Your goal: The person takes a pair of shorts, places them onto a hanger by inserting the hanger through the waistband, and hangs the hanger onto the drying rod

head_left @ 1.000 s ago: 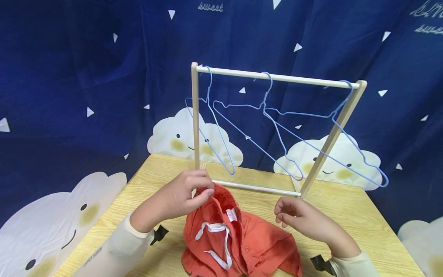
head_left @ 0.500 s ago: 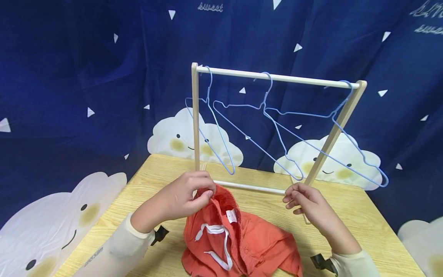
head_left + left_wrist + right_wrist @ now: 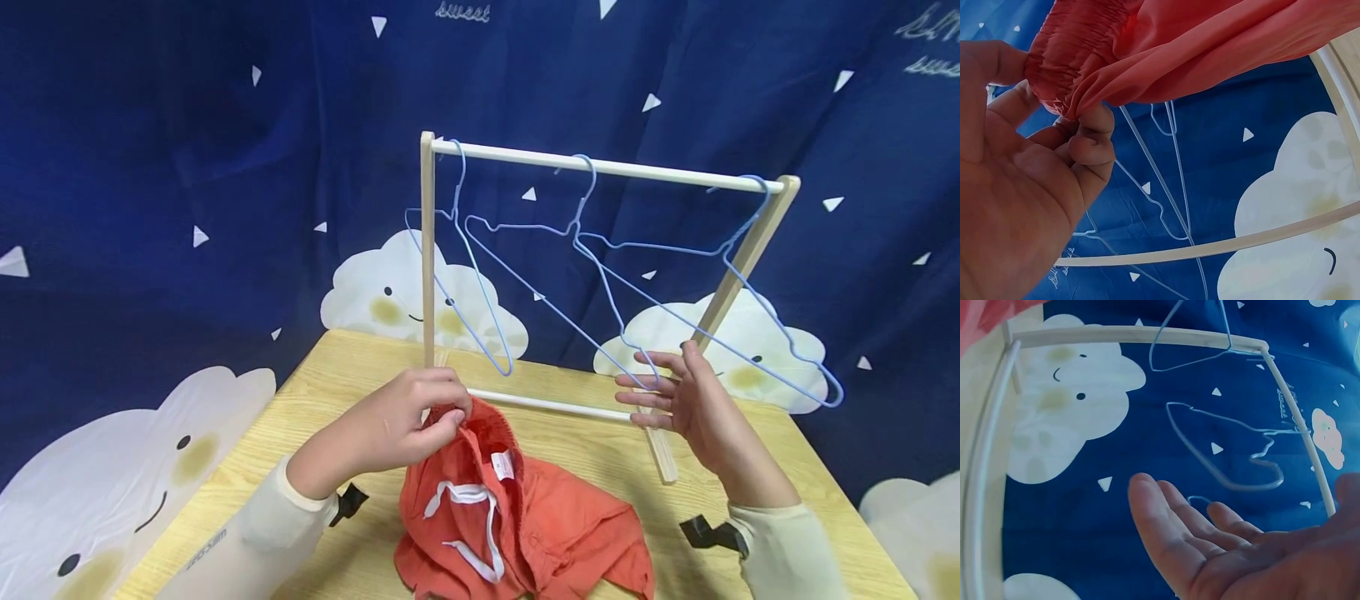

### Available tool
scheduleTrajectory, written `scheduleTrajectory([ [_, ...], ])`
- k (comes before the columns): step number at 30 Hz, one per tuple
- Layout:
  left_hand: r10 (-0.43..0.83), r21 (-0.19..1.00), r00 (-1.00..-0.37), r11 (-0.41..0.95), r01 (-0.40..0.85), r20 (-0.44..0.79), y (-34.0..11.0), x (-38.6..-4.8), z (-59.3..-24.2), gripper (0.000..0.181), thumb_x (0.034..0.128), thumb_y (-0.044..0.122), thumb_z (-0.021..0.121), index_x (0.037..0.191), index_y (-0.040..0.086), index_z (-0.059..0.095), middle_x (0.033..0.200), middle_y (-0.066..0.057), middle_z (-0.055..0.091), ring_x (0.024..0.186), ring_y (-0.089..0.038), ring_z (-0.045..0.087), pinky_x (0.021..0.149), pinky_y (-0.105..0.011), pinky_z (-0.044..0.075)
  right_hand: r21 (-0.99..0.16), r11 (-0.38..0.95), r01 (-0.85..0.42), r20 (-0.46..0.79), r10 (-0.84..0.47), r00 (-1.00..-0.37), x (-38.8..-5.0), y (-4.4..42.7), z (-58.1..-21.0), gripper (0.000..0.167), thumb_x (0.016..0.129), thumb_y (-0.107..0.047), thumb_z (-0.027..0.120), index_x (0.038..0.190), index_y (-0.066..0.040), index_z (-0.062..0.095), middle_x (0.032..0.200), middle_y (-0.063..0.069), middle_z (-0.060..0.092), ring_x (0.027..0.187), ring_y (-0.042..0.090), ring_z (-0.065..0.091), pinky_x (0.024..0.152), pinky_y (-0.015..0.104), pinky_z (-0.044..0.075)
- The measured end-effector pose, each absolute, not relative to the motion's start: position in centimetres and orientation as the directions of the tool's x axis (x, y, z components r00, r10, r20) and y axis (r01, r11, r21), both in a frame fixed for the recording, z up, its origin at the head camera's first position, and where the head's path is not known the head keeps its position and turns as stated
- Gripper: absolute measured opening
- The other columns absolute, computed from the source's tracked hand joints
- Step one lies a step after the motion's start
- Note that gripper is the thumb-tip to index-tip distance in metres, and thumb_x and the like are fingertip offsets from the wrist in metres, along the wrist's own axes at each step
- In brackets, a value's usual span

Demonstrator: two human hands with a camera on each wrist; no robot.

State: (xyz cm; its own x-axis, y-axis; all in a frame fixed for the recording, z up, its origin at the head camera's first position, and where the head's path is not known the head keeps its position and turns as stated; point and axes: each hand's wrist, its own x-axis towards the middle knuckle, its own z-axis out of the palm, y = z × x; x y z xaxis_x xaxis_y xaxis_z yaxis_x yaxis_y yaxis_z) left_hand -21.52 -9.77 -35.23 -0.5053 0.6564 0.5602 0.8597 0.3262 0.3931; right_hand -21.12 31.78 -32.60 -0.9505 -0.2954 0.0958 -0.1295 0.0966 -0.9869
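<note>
Red shorts [image 3: 570,517] with a white drawstring lie partly on the table, their elastic waistband raised at the left. My left hand [image 3: 390,421] pinches that waistband, and the left wrist view shows thumb and fingers on the gathered red cloth [image 3: 1085,56]. My right hand [image 3: 708,417] is up with its fingers spread, holding nothing. It is beside the lower end of the middle blue hanger [image 3: 551,304]; whether they touch I cannot tell. In the right wrist view the hand [image 3: 1229,550] has extended fingers below a blue hanger [image 3: 1210,465].
A wooden rack [image 3: 615,167] stands on the table [image 3: 360,367], with a left hanger [image 3: 480,283] and a right hanger [image 3: 757,292] on its bar. Behind is a dark blue curtain [image 3: 187,150] with clouds and white triangles.
My right hand has moved up and away from the shorts toward the middle hanger, its curled fingers now spread. My left hand keeps its pinch on the waistband, nearly still.
</note>
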Motion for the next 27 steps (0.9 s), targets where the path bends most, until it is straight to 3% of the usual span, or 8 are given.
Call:
scheduleTrajectory([
  [4,0.661,0.385,-0.503,0.331,0.862,0.557,-9.8,-21.5,-34.9,0.016,0.1003,0.008,0.064,0.094,0.020,0.072,0.092,0.012,0.062,0.083,-0.004,0.056,0.075,-0.025,0.055,-0.981,0.166,-0.097,0.040,-0.316,-0.948,-22.2,31.4,-30.5,0.082,0.111,-0.071,0.020,0.156,-0.005,0.036,0.128,0.000,0.078,0.114,0.024,0.079,0.089,0.040,0.066],
  [9,0.664,0.385,-0.502,0.330,0.862,0.554,-9.9,-21.5,-34.9,0.016,0.1004,0.008,0.064,0.094,0.020,0.073,0.092,0.012,0.062,0.083,-0.004,0.056,0.075,-0.025,0.055,-0.972,0.230,-0.056,-0.028,-0.348,-0.937,-23.5,30.9,-28.4,0.078,0.110,-0.073,0.021,0.151,-0.010,0.042,0.127,0.005,0.078,0.109,0.024,0.080,0.084,0.040,0.067],
  [15,0.662,0.389,-0.515,0.345,0.854,0.544,-10.0,-21.5,-35.0,0.016,0.1010,0.010,0.063,0.095,0.020,0.073,0.093,0.013,0.063,0.085,-0.004,0.057,0.076,-0.025,0.055,-0.924,0.381,-0.014,-0.106,-0.292,-0.951,-23.8,29.2,-27.2,0.098,0.106,-0.080,0.023,0.161,0.001,0.034,0.121,0.006,0.078,0.097,0.022,0.081,0.072,0.036,0.066],
  [20,0.661,0.386,-0.520,0.353,0.852,0.541,-10.0,-21.5,-35.0,0.016,0.1009,0.010,0.063,0.095,0.023,0.072,0.093,0.012,0.062,0.085,-0.004,0.057,0.076,-0.025,0.055,-0.887,0.462,0.014,-0.139,-0.236,-0.962,-24.3,28.2,-27.6,0.098,0.106,-0.080,0.021,0.162,0.000,0.036,0.115,0.008,0.081,0.078,0.017,0.077,0.056,0.027,0.053],
  [27,0.663,0.390,-0.525,0.358,0.848,0.534,-10.0,-21.6,-35.1,0.016,0.1008,0.010,0.063,0.094,0.022,0.073,0.092,0.012,0.062,0.083,-0.004,0.057,0.075,-0.025,0.055,-0.890,0.456,-0.020,-0.089,-0.216,-0.972,-24.8,27.5,-28.7,0.094,0.110,-0.074,0.021,0.149,0.007,0.049,0.085,0.002,0.078,0.053,0.010,0.052,0.048,0.024,0.036],
])
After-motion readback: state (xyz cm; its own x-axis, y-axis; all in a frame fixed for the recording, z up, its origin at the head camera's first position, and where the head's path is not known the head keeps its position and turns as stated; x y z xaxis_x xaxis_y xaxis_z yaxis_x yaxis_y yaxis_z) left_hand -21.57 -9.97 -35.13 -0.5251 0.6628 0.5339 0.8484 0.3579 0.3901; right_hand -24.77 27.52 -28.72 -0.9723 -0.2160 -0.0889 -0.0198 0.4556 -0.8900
